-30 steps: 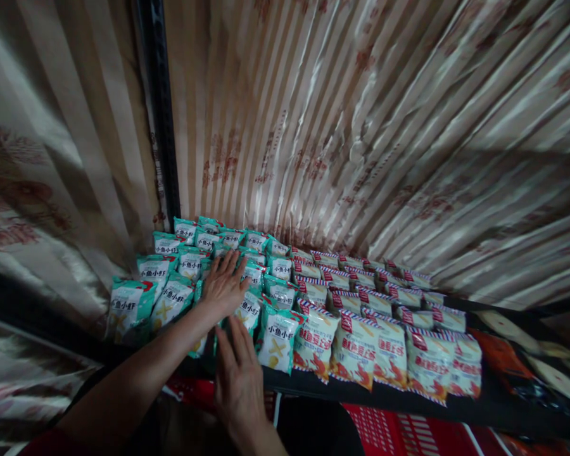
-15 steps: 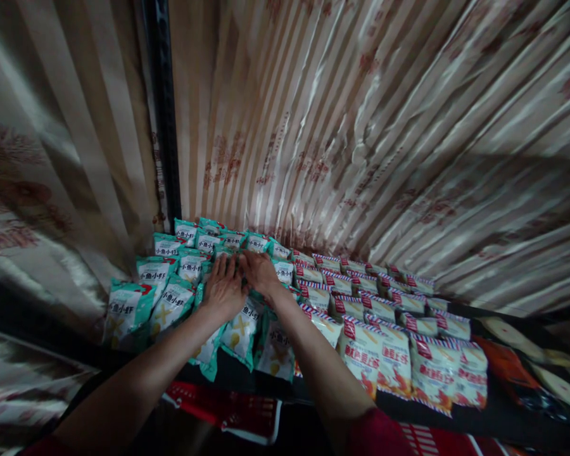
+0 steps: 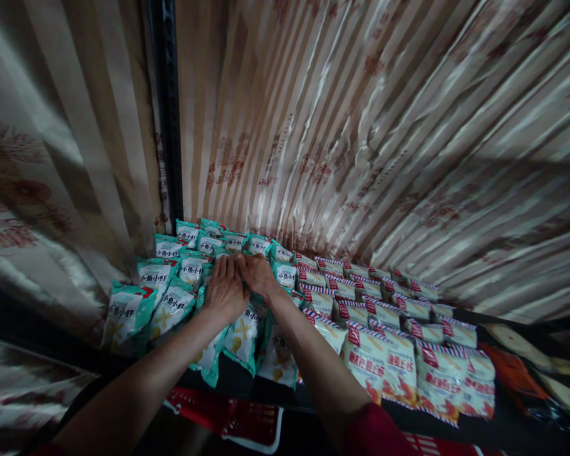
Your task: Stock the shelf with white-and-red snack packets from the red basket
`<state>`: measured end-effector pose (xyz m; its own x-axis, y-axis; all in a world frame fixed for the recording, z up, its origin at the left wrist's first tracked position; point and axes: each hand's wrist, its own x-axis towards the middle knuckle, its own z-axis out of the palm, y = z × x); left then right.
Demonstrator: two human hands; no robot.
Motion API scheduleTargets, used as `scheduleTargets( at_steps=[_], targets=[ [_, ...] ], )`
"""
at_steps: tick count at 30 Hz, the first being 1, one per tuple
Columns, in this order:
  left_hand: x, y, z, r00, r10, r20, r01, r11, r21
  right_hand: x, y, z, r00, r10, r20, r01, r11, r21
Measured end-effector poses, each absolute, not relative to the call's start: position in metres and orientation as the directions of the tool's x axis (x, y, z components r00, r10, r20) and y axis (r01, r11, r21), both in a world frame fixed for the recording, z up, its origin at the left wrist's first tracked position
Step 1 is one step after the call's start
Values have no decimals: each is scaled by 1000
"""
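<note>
Both my hands rest side by side on the middle of a group of teal-and-white snack bags. My left hand [image 3: 227,288] lies over the bags with its fingers stretched forward. Touching it, my right hand [image 3: 257,273] is angled inward, its fingers over the same bags and its fingertips partly hidden. The snack bag directly under the hands is mostly covered. A teal snack bag [image 3: 241,329] leans in the front row just below my hands, and another teal snack bag [image 3: 126,316] leans at the front left.
Rows of white snack bags [image 3: 367,358] with striped edges stand to the right on the black shelf [image 3: 323,405]. Further right lie orange packages [image 3: 515,373]. Striped sheeting [image 3: 313,126] hangs behind, beside a black upright post [image 3: 170,114]. A red basket [image 3: 228,415] sits below the shelf.
My hands stay at nearly the same spot on the teal bags, the right hand slightly closer against the left. The view has shifted slightly; the bags look unmoved.
</note>
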<state>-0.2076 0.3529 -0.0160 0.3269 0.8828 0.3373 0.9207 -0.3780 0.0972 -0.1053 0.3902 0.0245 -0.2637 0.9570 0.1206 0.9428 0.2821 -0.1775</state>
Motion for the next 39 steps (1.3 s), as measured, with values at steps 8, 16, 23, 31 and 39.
scheduleTargets(
  at_steps=[8, 16, 23, 31, 39],
  targets=[
    [-208, 353, -13, 322, 887, 331, 919, -376, 116, -105, 388, 30, -207, 969, 134, 974, 217, -60],
    [-209, 354, -12, 326, 870, 370, 917, -387, 102, -100, 407, 21, -217, 956, 196, 973, 229, -41],
    [-208, 354, -9, 316, 868, 384, 920, -379, 99, -102, 426, 13, -274, 951, 140, 945, 294, -144],
    [-208, 355, -10, 318, 869, 380, 918, -382, 107, -105, 432, 12, -310, 942, 130, 925, 331, -189],
    [-209, 355, -12, 319, 865, 387, 918, -383, 99, -71, 419, 26, -245, 957, 158, 946, 272, -177]
  ],
)
